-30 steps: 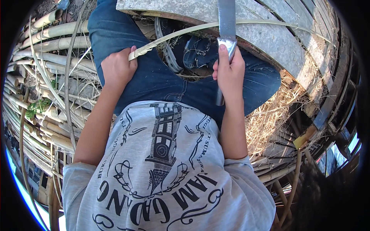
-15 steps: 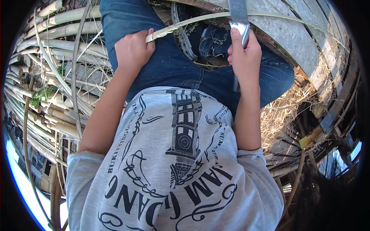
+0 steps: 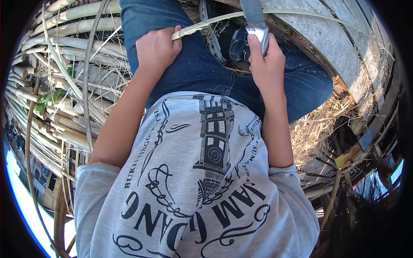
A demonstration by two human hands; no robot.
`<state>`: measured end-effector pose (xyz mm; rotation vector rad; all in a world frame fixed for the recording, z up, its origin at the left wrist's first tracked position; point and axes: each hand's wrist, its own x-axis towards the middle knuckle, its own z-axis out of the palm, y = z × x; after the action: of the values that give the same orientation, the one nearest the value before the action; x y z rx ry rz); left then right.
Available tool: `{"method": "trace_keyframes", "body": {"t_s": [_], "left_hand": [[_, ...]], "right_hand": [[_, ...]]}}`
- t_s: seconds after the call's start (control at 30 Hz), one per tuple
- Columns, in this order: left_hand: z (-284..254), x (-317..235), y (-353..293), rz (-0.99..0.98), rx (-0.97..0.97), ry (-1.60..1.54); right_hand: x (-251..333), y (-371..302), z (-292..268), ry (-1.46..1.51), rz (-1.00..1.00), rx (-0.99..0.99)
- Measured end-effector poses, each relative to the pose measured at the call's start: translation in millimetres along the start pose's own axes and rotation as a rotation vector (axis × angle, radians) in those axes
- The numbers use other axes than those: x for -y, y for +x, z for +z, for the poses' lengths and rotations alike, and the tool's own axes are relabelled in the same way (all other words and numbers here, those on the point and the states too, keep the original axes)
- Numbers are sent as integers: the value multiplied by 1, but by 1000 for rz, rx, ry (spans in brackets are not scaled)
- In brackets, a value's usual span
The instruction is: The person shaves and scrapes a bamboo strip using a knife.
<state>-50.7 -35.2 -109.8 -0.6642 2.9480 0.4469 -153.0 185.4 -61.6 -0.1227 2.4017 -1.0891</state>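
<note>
My left hand (image 3: 157, 50) is closed over my thigh, gripping the near end of a long pale bamboo strip (image 3: 215, 20). The strip arches away to the right across my lap and over a grey slab. My right hand (image 3: 268, 62) is wrapped around the metal handle of a large knife (image 3: 254, 16), thumb lying along the handle. The flat blade points away from me and crosses the strip; whether its edge bites in cannot be told. The blade's tip is cut off by the upper edge of the picture.
Stacked bamboo poles (image 3: 64, 31) lie on my left, with thin loose strips across them. Grey slabs (image 3: 316, 41) stretch out at the far right. Pale shavings (image 3: 320, 109) are heaped beside my right leg. A sandal (image 3: 211, 41) shows between my legs.
The knife and my right hand have shifted slightly left along the strip, nearer my left hand. In the picture, my left hand and thighs sit a little farther right and higher.
</note>
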Motion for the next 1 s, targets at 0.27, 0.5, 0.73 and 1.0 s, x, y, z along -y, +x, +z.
{"method": "trace_keyframes", "body": {"t_s": [0.27,0.5,0.73,1.0], "left_hand": [[1,0,3,-13,43,-12],[2,-1,3,-5,30,-48],[4,4,2,46,-42,-9],[3,3,3,61,-79,-30]], "right_hand": [[12,-12,24,-176,-77,211],[-6,1,6,62,-39,-118],[15,-9,24,-134,-178,154],[5,-8,-8,-133,-118,17]]}}
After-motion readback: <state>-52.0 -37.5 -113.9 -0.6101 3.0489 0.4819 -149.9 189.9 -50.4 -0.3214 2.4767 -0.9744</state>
